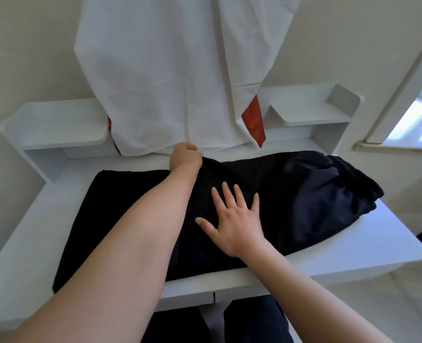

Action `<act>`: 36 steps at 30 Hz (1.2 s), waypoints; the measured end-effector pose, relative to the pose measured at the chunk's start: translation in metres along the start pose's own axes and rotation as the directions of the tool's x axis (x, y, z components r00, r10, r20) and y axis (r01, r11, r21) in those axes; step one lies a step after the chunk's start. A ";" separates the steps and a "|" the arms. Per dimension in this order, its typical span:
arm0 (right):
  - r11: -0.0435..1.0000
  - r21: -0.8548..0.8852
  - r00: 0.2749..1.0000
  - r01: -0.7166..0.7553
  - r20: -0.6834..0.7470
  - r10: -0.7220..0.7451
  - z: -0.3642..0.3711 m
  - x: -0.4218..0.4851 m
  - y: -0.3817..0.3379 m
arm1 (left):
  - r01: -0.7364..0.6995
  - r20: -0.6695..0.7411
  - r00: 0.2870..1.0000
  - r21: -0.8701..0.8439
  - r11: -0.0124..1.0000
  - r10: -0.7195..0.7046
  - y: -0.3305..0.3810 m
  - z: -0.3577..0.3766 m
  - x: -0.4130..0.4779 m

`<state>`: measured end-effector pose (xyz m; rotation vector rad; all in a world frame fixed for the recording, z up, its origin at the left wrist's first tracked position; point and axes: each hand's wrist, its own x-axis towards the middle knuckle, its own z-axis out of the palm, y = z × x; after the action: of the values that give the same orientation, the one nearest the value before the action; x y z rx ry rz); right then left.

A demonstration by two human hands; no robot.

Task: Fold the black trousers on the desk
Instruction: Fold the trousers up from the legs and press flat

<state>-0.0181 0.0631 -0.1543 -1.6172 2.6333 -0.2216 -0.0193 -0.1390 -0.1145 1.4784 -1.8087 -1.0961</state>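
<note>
Across the white desk [390,238] the black trousers [291,194] are spread lengthwise, covering most of the top from the left side to the right. Their gathered elastic waistband [353,174] is bunched at the right end, near the far right corner, while the left end lies flat and square-edged. The cloth is smooth on the left and rumpled into soft folds toward the waistband.

The left hand [186,155] is stretched over the garment to its far edge, where the fingers are curled and a ridge of black fabric is drawn up into the grip; the fingertips themselves are hidden behind the hand. The right hand [237,224] is laid flat on the middle of the trousers, palm down, fingers straight and fanned wide, thumb out to the left, with nothing held.

Behind the desk a creased white sheet [175,70] is hung from above, its lower edge reaching the desk's back just beyond the left hand. Strips of a red-orange surface [254,120] are seen behind the sheet's edges. A raised white shelf is fixed at each back corner, the left shelf [56,129] and the right shelf [311,112]. A bright window [418,115] is seen at the right. Below the desk's front edge, dark-clad legs [254,323] are visible.
</note>
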 end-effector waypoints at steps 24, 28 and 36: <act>0.969 -0.111 0.974 -0.220 0.035 0.225 -0.030 0.038 0.092 | -0.138 -0.021 0.985 0.490 0.861 0.171 0.003 0.006 -0.023; 0.938 -0.052 0.940 -0.342 -0.005 0.342 -0.026 0.027 0.114 | -0.119 -0.096 0.978 0.483 0.868 0.188 0.002 0.011 -0.022; 0.924 -0.112 0.925 -0.366 0.069 0.374 -0.038 0.022 0.119 | -0.229 0.026 0.950 0.734 0.639 0.310 -0.003 0.018 -0.034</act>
<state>-0.1376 0.1000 -0.1334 -1.0832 2.8475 -0.0048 -0.0246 -0.1016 -0.1234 1.5376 -2.4419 -0.0921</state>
